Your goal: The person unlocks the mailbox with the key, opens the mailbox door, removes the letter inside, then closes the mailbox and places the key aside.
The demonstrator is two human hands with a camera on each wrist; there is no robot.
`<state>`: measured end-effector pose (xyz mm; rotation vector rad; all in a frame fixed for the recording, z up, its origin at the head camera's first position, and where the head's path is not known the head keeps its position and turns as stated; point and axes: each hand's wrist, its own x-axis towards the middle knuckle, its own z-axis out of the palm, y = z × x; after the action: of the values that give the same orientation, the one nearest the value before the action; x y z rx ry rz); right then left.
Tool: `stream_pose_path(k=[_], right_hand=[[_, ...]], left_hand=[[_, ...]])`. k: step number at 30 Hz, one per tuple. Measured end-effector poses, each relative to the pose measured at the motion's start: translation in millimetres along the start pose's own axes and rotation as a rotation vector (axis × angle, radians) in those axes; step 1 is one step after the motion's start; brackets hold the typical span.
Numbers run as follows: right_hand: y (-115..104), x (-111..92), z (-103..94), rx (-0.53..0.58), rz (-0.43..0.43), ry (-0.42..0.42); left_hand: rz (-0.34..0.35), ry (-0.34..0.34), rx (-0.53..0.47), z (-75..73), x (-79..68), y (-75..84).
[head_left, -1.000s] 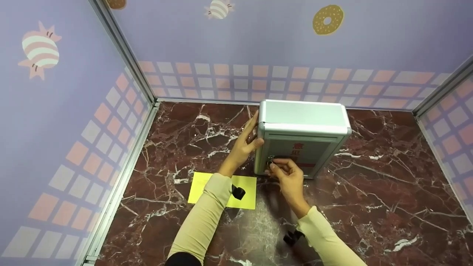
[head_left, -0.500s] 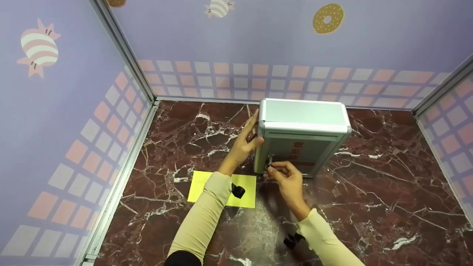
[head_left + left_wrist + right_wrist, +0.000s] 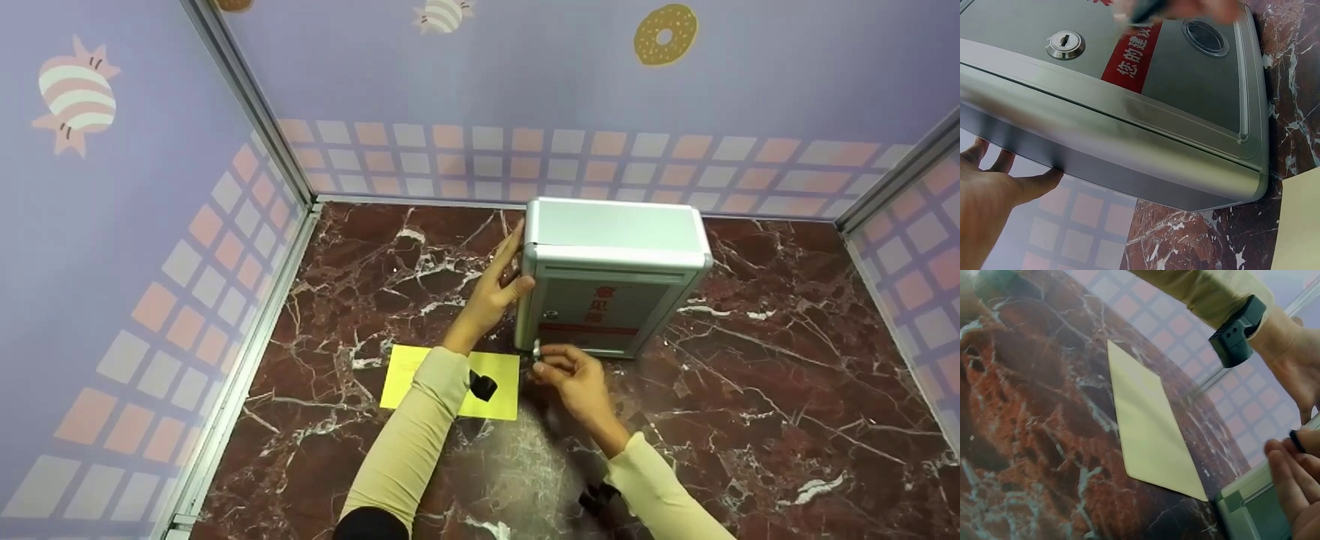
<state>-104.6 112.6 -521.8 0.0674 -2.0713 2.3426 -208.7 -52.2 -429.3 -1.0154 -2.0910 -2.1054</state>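
A silver suggestion box (image 3: 619, 225) with red lettering stands upright toward the back. My left hand (image 3: 487, 304) rests on its left side, the fingers straight and the thumb at the front edge; in the left wrist view the fingertips (image 3: 1053, 175) touch that side. A round lock (image 3: 1066, 45) with a bare keyhole sits on the front panel. My right hand (image 3: 574, 379) pinches a small key (image 3: 537, 349) low in front of the box, just below the lock. The key's dark head (image 3: 1296, 441) shows between finger and thumb in the right wrist view.
A yellow sheet of paper (image 3: 401, 375) lies on the red marbled table (image 3: 750, 420), partly under the left forearm. Patterned purple walls (image 3: 525, 82) close in the back and sides. A black wrist camera (image 3: 1235, 334) is on the left sleeve.
My right hand has drawn the key out of the lock and moved it down and slightly left, uncovering the keyhole. The left hand and the box have stayed in place.
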Motion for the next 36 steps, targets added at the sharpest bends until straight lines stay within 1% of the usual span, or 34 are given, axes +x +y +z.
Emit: stream_pose_path(k=[4,6,8,12,15,17,19,22,25,30,36], right_hand=[[6.4,-5.8,0.3,-0.095,0.079,-0.109],[7.8,-9.1,1.5,-0.130,0.103,-0.159],[5.0,-12.8,4.6,-0.172,0.108,-0.204],[-9.7,-21.6,13.6,-0.262,0.083,-0.278],[-0.7,-22.7,14.8,-0.315,0.068,-0.318],[11.9,-21.6,13.6,-0.344,0.067,-0.345],[23.8,-21.2,12.0,-0.363,0.085,-0.374],[27.5,-24.2,14.0,-0.412,0.090,-0.415],[30.4,-27.2,16.7,-0.467,0.051,-0.460],[36.9,-30.7,20.7,-0.576,-0.030,-0.506],[42.3,-33.3,23.2,-0.667,-0.069,-0.516]], left_hand=[[-0.008,0.005,-0.005,-0.2,-0.2,-0.4],[-0.012,0.007,0.002,0.1,-0.6,-0.5],[-0.015,0.006,0.006,0.3,-1.0,-0.5],[-0.018,0.007,0.016,0.1,-2.0,-0.9],[-0.006,0.008,0.026,-0.5,-2.0,-1.1],[-0.003,0.008,0.027,-0.6,-1.7,-1.2],[-0.007,0.007,0.025,-0.5,-1.3,-0.8],[-0.027,-0.001,0.004,0.0,-1.2,-0.5],[-0.026,-0.004,-0.002,0.1,-0.7,-0.4],[-0.020,0.005,0.012,-0.4,-0.1,0.0],[-0.033,0.004,0.018,-0.6,-0.3,0.3]])
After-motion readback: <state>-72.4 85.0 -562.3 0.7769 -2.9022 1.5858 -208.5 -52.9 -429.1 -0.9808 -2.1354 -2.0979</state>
